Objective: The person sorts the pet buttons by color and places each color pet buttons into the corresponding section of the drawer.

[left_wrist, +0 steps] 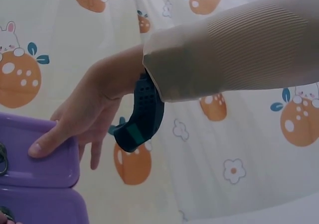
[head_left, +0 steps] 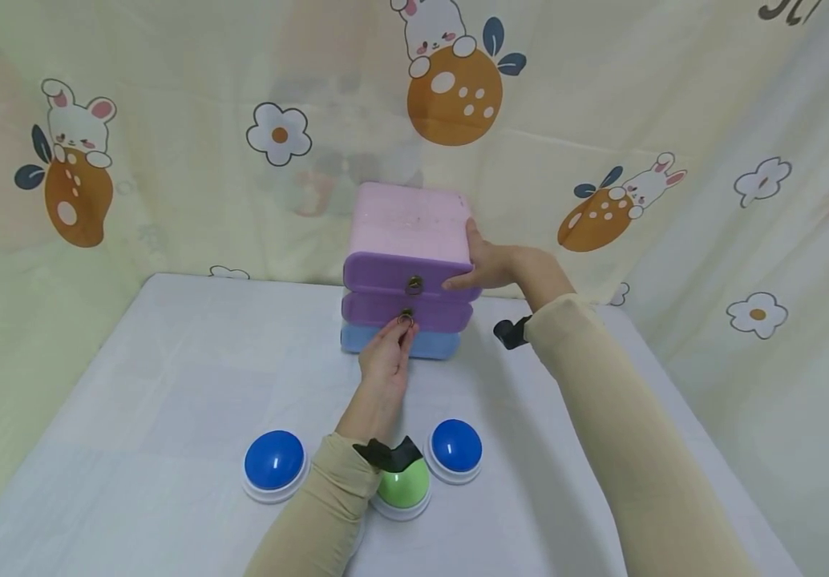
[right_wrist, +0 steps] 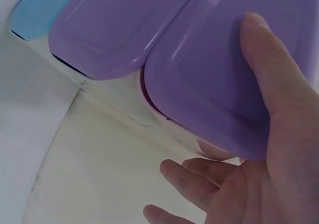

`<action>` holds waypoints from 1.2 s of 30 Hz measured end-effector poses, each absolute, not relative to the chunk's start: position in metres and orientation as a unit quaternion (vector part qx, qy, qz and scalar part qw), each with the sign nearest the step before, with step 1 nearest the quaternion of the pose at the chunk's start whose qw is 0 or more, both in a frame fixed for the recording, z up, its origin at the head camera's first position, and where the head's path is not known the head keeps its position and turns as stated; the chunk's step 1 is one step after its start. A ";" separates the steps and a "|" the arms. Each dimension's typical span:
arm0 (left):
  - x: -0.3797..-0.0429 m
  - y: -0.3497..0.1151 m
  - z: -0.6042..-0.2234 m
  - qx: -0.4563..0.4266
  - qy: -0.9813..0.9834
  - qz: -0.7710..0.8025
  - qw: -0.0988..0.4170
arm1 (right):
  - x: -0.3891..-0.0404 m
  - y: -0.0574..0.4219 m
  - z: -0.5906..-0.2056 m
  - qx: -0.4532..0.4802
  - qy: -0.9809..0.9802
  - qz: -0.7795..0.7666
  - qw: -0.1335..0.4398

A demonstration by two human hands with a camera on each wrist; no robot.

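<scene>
A small drawer box point(head_left: 410, 220) with a pink top stands at the back of the table. Its front shows an upper purple drawer point(head_left: 378, 272), a middle purple drawer point(head_left: 367, 308) and a blue drawer point(head_left: 436, 344) at the bottom. My left hand point(head_left: 382, 357) pinches the ring pull point(head_left: 405, 318) of the middle drawer. At the upper right corner, my right hand point(head_left: 494, 263) holds the box. Its thumb point(right_wrist: 261, 50) lies on the upper drawer's front, while the other fingers reach along the side, several of them spread away from it.
Nearer the front of the white table point(head_left: 191, 385) are two blue domed buttons point(head_left: 274, 460) and a green one point(head_left: 406, 485), partly covered by my left sleeve. A printed curtain point(head_left: 191, 200) hangs close behind the box. Both wrists wear black straps.
</scene>
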State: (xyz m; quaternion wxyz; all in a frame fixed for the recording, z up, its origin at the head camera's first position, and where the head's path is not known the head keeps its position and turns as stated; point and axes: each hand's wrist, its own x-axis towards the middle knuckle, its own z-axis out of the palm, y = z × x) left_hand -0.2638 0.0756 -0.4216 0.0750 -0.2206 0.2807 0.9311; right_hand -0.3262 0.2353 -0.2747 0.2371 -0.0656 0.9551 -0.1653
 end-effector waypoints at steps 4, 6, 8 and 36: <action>-0.264 0.074 -0.421 -0.220 0.283 0.930 0.078 | -0.326 0.235 -0.275 -0.067 0.955 -0.163 0.237; -0.263 0.074 -0.421 -0.219 0.287 0.930 0.076 | -0.326 0.235 -0.275 -0.071 0.955 -0.164 0.235; -0.263 0.073 -0.421 -0.219 0.294 0.927 0.073 | -0.327 0.235 -0.276 -0.079 0.955 -0.167 0.231; -0.248 0.076 -0.417 -0.255 0.356 0.896 0.073 | -0.324 0.234 -0.274 -0.068 0.957 -0.155 0.236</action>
